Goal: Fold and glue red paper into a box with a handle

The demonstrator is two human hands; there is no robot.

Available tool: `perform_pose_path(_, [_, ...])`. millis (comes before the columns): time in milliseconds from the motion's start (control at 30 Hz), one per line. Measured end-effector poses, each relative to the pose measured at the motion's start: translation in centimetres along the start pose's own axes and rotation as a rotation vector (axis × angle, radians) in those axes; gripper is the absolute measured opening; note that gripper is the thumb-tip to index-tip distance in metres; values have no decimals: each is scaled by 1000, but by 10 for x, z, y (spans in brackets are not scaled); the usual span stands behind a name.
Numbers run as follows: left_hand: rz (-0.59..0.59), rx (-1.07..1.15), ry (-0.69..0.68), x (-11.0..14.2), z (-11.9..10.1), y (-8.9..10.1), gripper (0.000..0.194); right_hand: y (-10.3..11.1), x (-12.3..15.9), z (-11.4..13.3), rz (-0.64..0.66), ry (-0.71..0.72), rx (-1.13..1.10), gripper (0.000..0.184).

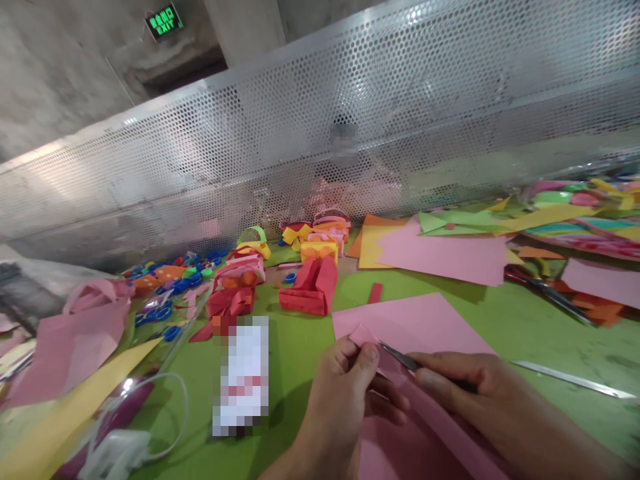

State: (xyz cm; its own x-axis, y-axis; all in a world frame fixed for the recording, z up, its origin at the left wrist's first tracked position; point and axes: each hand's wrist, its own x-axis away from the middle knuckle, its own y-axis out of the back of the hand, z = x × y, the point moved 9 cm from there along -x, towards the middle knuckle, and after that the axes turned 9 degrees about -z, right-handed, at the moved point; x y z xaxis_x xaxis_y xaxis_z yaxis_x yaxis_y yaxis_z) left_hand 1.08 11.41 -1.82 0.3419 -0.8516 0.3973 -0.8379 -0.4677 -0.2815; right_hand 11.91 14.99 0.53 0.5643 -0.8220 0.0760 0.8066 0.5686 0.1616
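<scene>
My left hand (345, 387) is closed, pinching the folded end of a pink paper strip (440, 420) between thumb and fingers. My right hand (480, 393) grips a slim tool with a dark pointed metal tip (397, 355); its handle is hidden in the fingers, so I cannot tell whether it is scissors or a knife. The tip reaches the strip right beside my left thumb. Beneath both hands lies a larger pink paper sheet (420, 320) on the green table. From my fingers the strip slants down toward the bottom right.
A metal ruler (575, 380) lies right of my right hand. Ahead stand a red paper bag (313, 290) and several small paper bags. Coloured sheets (445, 250) pile up at the back right. A perforated metal panel (300, 140) closes off the far side. A white cable (183, 400) curls at left.
</scene>
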Motion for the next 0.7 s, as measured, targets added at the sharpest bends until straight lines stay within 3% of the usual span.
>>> perform_pose_path(367, [32, -49, 19, -1, 6, -2, 59, -4, 1, 2, 18, -12, -70, 41])
perform_pose_path(700, [78, -4, 43, 2, 8, -8, 56, -2, 1, -1, -14, -9, -95, 39])
